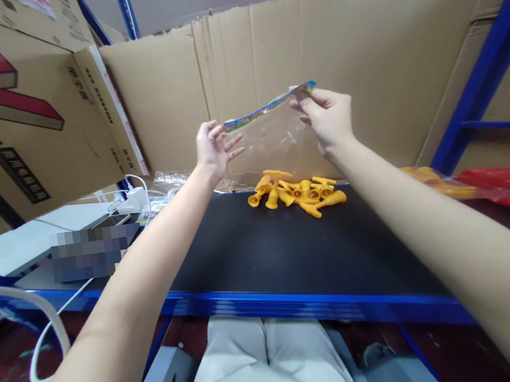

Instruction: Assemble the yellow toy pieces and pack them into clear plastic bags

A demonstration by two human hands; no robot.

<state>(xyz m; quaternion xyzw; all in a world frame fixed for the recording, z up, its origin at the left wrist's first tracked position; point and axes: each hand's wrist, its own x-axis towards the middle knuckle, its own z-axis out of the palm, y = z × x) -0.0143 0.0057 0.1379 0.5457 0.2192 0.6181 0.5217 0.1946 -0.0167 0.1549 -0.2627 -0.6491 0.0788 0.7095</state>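
A clear plastic bag (pixel 273 135) with a blue, colourfully printed top strip hangs stretched between my hands above the back of the table. Thumb and index finger of my left hand (pixel 212 149) grip its left top corner, while the other fingers are spread. Closed on the right top corner, my right hand (pixel 330 117) sits slightly higher, so the strip slants up to the right. Below the bag lies a heap of yellow-orange plastic pieces (pixel 309 193), some bell-shaped with hollow ends. I cannot make out anything inside the bag.
A black tabletop (pixel 264 259) with a blue metal edge is in front of me. Cardboard walls (pixel 358 46) enclose the back and left. A white charger (pixel 134 200) with cables stands at left. Red plastic bags (pixel 508 186) and a yellow-orange bagged item (pixel 439 182) lie at right.
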